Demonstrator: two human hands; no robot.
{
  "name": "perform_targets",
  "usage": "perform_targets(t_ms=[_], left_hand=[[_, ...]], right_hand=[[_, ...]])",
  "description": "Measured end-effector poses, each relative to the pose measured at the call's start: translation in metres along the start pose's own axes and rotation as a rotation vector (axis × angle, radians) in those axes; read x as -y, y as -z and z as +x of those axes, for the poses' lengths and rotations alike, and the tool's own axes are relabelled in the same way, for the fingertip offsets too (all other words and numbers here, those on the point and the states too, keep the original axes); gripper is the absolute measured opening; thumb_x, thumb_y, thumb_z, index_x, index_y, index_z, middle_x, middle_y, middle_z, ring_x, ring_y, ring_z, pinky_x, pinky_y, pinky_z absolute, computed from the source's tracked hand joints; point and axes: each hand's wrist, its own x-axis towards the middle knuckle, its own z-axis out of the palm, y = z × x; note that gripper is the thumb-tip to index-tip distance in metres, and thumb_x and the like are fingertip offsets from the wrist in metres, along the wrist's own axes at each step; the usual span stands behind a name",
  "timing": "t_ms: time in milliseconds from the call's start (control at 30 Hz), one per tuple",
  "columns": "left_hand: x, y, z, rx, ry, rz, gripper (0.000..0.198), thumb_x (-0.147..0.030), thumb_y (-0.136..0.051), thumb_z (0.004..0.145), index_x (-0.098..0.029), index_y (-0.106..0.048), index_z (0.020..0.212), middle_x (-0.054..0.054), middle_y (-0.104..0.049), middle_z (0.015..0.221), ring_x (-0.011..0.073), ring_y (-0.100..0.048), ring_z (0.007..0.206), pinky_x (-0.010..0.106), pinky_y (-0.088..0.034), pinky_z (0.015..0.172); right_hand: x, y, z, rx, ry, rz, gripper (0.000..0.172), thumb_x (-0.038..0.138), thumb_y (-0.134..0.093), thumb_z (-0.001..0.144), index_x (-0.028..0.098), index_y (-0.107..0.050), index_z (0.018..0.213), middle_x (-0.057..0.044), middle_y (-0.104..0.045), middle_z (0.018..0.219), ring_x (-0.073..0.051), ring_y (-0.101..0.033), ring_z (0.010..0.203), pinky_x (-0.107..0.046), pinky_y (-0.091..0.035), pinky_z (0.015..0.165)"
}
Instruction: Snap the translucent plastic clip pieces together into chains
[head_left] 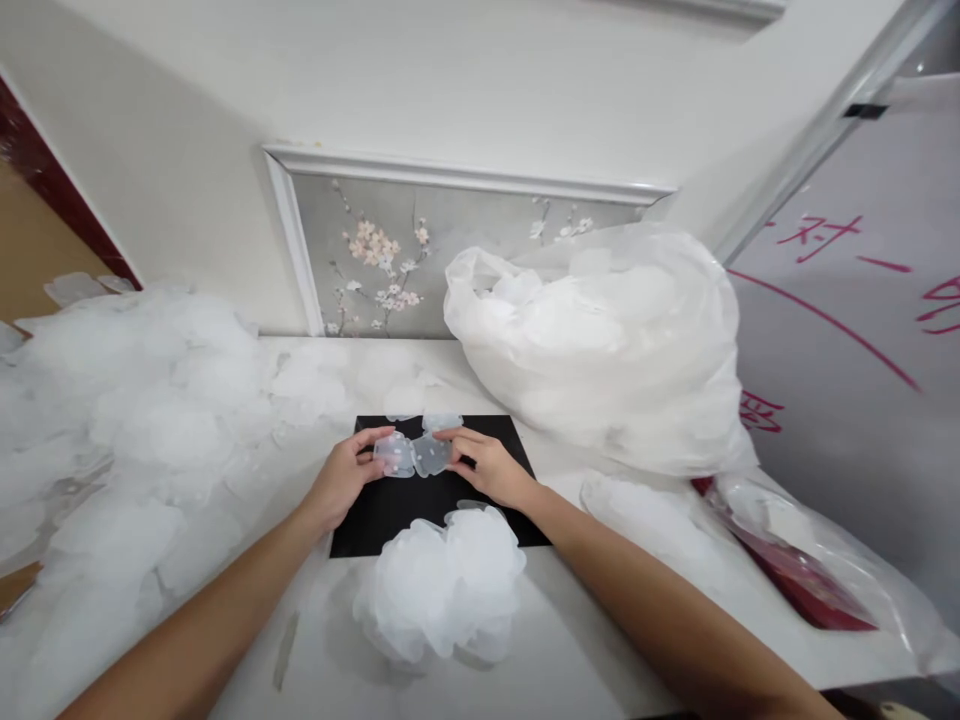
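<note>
Both my hands meet over a black mat [397, 515] on a white table. My left hand [346, 480] pinches the left side of a small translucent white dotted petal piece [412, 456]. My right hand [484, 465] pinches its right side, fingers closed on it. Just in front of my hands, a fluffy bunch of white sheer petals [442, 585] rests partly on the mat's near edge. Another loose petal piece [441, 421] lies at the mat's far edge.
A large heap of white sheer pieces [127, 440] covers the table's left. A big translucent bag stuffed with white material [607, 350] stands at the right. A red item in clear plastic [795, 570] lies at the right edge. A flowered panel [390, 260] leans on the wall.
</note>
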Motion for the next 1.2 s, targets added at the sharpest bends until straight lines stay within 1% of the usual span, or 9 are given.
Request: perform_targets(t_ms=[100,233,400,500,667,833,933,1067,1200], left_hand=[[-0.001,0.007,0.001,0.012,0.01,0.045,0.054,-0.026,-0.075,0.065,-0.02,-0.065,0.118,0.007,-0.074,0.105,0.0243,-0.068,0.097,0.043,-0.048,0.099],[-0.006,0.013,-0.001,0.009,0.022,0.022,0.05,-0.033,-0.078,0.064,-0.022,-0.065,0.112,0.007,-0.07,0.114,0.0259,-0.066,0.105,0.042,-0.051,0.096],[-0.013,0.013,-0.003,-0.007,0.06,-0.007,0.056,-0.028,-0.075,0.063,-0.025,-0.06,0.116,0.001,-0.067,0.102,0.0211,-0.068,0.093,0.038,-0.055,0.087],[-0.014,0.013,-0.002,-0.004,0.08,-0.048,0.057,-0.025,-0.069,0.064,-0.027,-0.057,0.119,-0.003,-0.064,0.092,0.0187,-0.069,0.087,0.035,-0.056,0.083],[-0.012,0.016,-0.001,0.054,0.08,-0.081,0.066,-0.02,-0.068,0.057,-0.026,-0.054,0.121,-0.003,-0.061,0.091,0.0181,-0.068,0.086,0.032,-0.054,0.078],[-0.01,0.018,0.002,0.093,0.027,-0.024,0.067,-0.019,-0.071,0.059,-0.026,-0.054,0.124,-0.002,-0.06,0.093,0.0173,-0.066,0.087,0.032,-0.053,0.081],[-0.008,0.019,0.003,0.125,-0.031,0.021,0.061,-0.016,-0.065,0.062,-0.025,-0.057,0.122,-0.001,-0.061,0.094,0.0186,-0.066,0.089,0.034,-0.053,0.083],[-0.001,0.022,0.005,0.205,-0.13,0.078,0.06,-0.01,-0.056,0.063,-0.025,-0.06,0.12,0.003,-0.064,0.105,0.0203,-0.067,0.096,0.035,-0.053,0.088],[0.004,0.025,0.005,0.257,-0.188,0.143,0.063,-0.008,-0.054,0.067,-0.026,-0.057,0.127,0.005,-0.066,0.115,0.0209,-0.066,0.102,0.035,-0.05,0.094]], right_hand=[[-0.002,0.002,-0.002,-0.031,-0.021,0.022,0.016,0.008,-0.052,0.085,0.022,-0.053,0.079,-0.01,-0.063,0.122,-0.02,-0.063,0.108,-0.04,-0.051,0.092],[-0.004,0.003,-0.002,-0.059,-0.049,0.088,0.025,0.002,-0.047,0.082,0.022,-0.055,0.094,-0.009,-0.061,0.114,-0.02,-0.061,0.107,-0.039,-0.052,0.09],[-0.008,-0.001,-0.003,-0.083,-0.093,0.189,0.039,0.001,-0.046,0.08,0.023,-0.054,0.112,-0.007,-0.055,0.111,-0.018,-0.06,0.098,-0.038,-0.054,0.087],[-0.007,0.0,-0.004,-0.072,-0.121,0.185,0.048,-0.002,-0.044,0.079,0.025,-0.053,0.118,-0.008,-0.051,0.119,-0.017,-0.059,0.096,-0.04,-0.054,0.087],[-0.006,0.001,-0.005,-0.038,-0.139,0.216,0.056,-0.004,-0.042,0.078,0.026,-0.053,0.124,-0.009,-0.047,0.13,-0.017,-0.06,0.094,-0.04,-0.056,0.084],[-0.01,-0.001,-0.005,-0.032,-0.124,0.235,0.056,-0.004,-0.043,0.078,0.027,-0.052,0.125,-0.009,-0.047,0.131,-0.017,-0.06,0.096,-0.039,-0.057,0.084],[-0.011,-0.001,-0.004,-0.039,-0.107,0.219,0.055,-0.004,-0.044,0.079,0.026,-0.052,0.124,-0.009,-0.048,0.13,-0.016,-0.061,0.095,-0.039,-0.057,0.083],[-0.008,0.0,-0.004,-0.029,-0.103,0.178,0.053,-0.004,-0.045,0.079,0.025,-0.053,0.123,-0.01,-0.048,0.131,-0.016,-0.061,0.094,-0.039,-0.057,0.082],[-0.004,0.001,-0.003,-0.013,-0.094,0.129,0.053,-0.003,-0.046,0.079,0.025,-0.053,0.123,-0.011,-0.048,0.131,-0.017,-0.06,0.093,-0.04,-0.056,0.082]])
